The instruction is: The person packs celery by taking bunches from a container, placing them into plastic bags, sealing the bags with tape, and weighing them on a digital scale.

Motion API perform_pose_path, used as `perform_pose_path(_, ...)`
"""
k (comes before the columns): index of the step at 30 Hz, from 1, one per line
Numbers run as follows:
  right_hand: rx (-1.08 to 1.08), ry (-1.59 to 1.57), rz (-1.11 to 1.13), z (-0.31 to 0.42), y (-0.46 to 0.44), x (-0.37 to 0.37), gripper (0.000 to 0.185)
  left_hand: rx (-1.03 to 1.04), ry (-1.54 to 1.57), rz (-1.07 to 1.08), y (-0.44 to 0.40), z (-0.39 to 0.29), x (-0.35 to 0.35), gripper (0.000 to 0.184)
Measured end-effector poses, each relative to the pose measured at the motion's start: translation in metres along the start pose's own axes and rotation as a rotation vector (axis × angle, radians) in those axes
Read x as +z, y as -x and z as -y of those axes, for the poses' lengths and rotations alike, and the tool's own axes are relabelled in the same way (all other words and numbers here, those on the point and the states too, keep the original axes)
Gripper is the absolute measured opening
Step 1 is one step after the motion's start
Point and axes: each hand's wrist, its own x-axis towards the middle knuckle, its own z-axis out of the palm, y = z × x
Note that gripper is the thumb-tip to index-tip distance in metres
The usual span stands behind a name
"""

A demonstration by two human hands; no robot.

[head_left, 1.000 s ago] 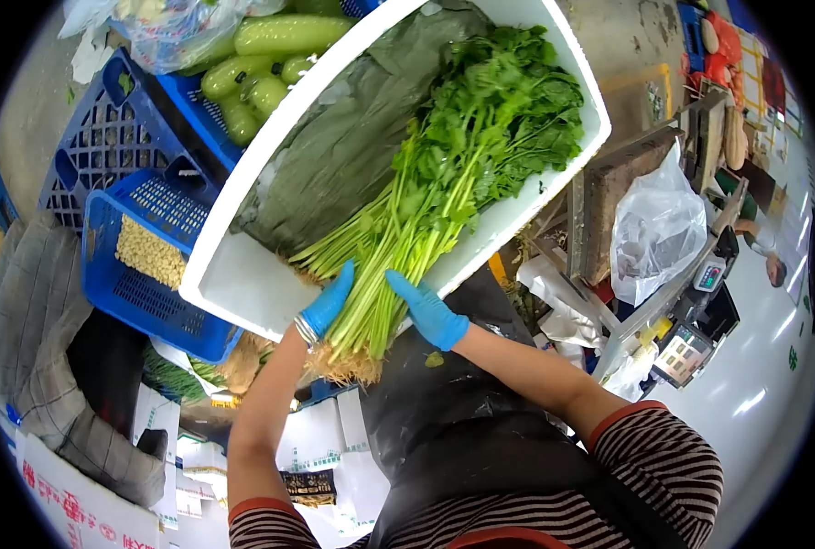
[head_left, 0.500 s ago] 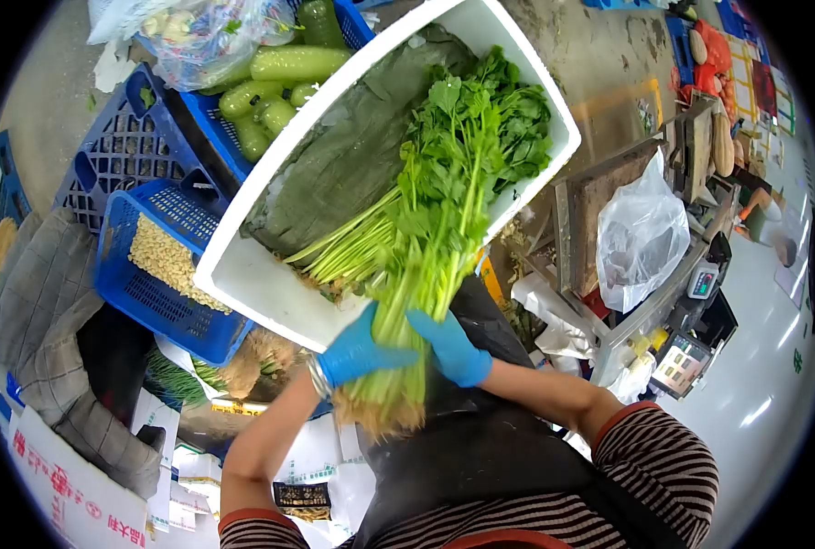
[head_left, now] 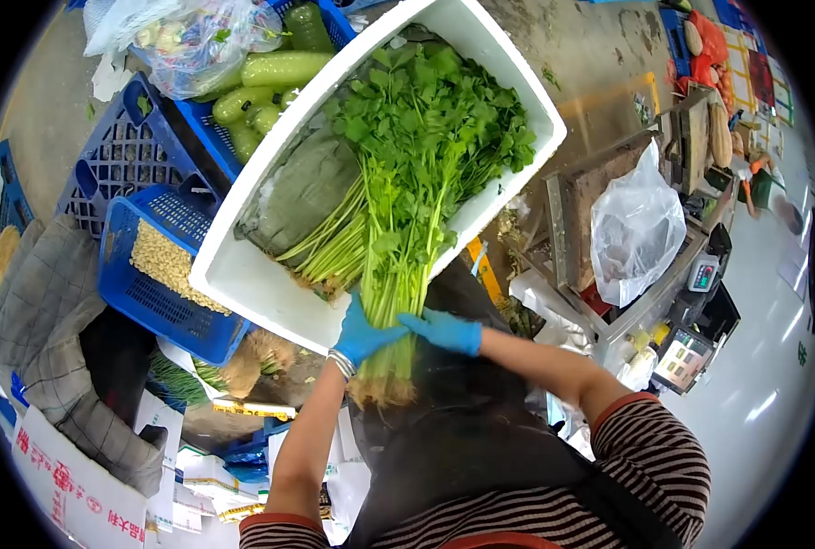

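Observation:
A big bunch of leafy celery (head_left: 398,265) lies with its leaves inside a white foam box (head_left: 270,311) and its pale roots hanging over the near edge. Wrapped round the stems just above the roots is my left hand (head_left: 368,333), in a blue glove. My right hand (head_left: 446,332), gloved too, grips the same stems from the right; some of its fingertips are hidden. More celery stems (head_left: 327,252) rest in the box, left of the held bunch. A dark grey-green sheet (head_left: 307,188) lies beneath, partly covered by the leaves.
Left of the box stand a blue basket of pale beans or kernels (head_left: 160,256) and a blue crate of green gourds (head_left: 284,69). A clear plastic bag (head_left: 638,233) sits to the right, near a scale (head_left: 703,273). Printed cartons (head_left: 73,485) are at lower left.
The celery leaves have spread leftward across the box, covering more of the dark sheet. Both hands and the bunch have shifted slightly; my right hand has come closer to my left.

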Motion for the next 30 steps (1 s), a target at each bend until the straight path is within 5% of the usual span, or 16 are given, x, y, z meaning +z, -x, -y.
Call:
perform_pose_path(2,0.223,0.202,0.168,0.056,0.024,-0.053,0.065,0.04,-0.211,-0.13,-0.001,0.007,0.006,0.136)
perform_pose_path(3,-0.079,0.393,0.144,0.014,-0.002,-0.089,0.058,0.059,-0.316,-0.197,0.0,0.008,0.009,0.142)
perform_pose_path(6,-0.361,0.588,-0.562,0.014,-0.02,-0.17,0.036,-0.081,-0.475,-0.206,0.007,-0.023,0.023,0.153)
perform_pose_path(7,-0.353,0.25,-0.818,0.066,-0.005,-0.169,0.04,-0.062,-0.565,-0.241,0.008,-0.022,0.027,0.154)
perform_pose_path(8,-0.527,0.499,-0.94,0.067,-0.021,-0.189,0.043,-0.088,-0.585,-0.252,0.008,-0.026,0.032,0.152)
perform_pose_path(12,-0.449,0.756,-0.622,0.073,-0.067,-0.22,0.03,-0.19,-0.665,-0.319,0.008,-0.036,0.043,0.144)
perform_pose_path(16,-0.553,0.386,-1.357,0.08,-0.085,-0.253,0.012,-0.258,-0.773,-0.331,0.006,-0.037,0.046,0.14)
perform_pose_path(19,-0.655,0.015,-1.04,0.076,-0.071,-0.253,0.015,-0.275,-0.789,-0.312,0.005,-0.038,0.046,0.141)
perform_pose_path(20,-0.451,0.091,-0.872,0.074,-0.059,-0.247,0.026,-0.26,-0.741,-0.286,0.004,-0.035,0.043,0.142)
perform_pose_path(22,-0.544,0.534,-1.012,0.064,-0.056,-0.228,0.044,-0.233,-0.644,-0.249,0.003,-0.024,0.031,0.144)
perform_pose_path(23,-0.587,0.431,-1.01,0.062,-0.047,-0.219,0.057,-0.174,-0.516,-0.224,0.001,-0.015,0.025,0.141)
perform_pose_path(25,-0.449,-0.038,-1.06,0.058,-0.014,-0.169,0.041,0.03,-0.289,-0.196,-0.008,0.015,0.015,0.139)
perform_pose_path(27,-0.307,0.118,-1.204,0.015,-0.016,-0.123,0.03,0.092,-0.112,-0.096,-0.009,0.005,0.009,0.135)
perform_pose_path(28,-0.167,-0.016,-1.074,0.017,-0.001,-0.092,0.035,0.07,-0.04,-0.044,-0.006,-0.009,0.008,0.134)
perform_pose_path(29,-0.265,0.054,-0.982,-0.024,-0.015,-0.07,0.04,0.049,0.032,0.003,-0.003,-0.022,0.007,0.133)
perform_pose_path(30,-0.044,-0.183,-0.781,-0.001,-0.001,-0.051,0.042,0.028,0.102,0.047,-0.002,-0.027,0.005,0.133)
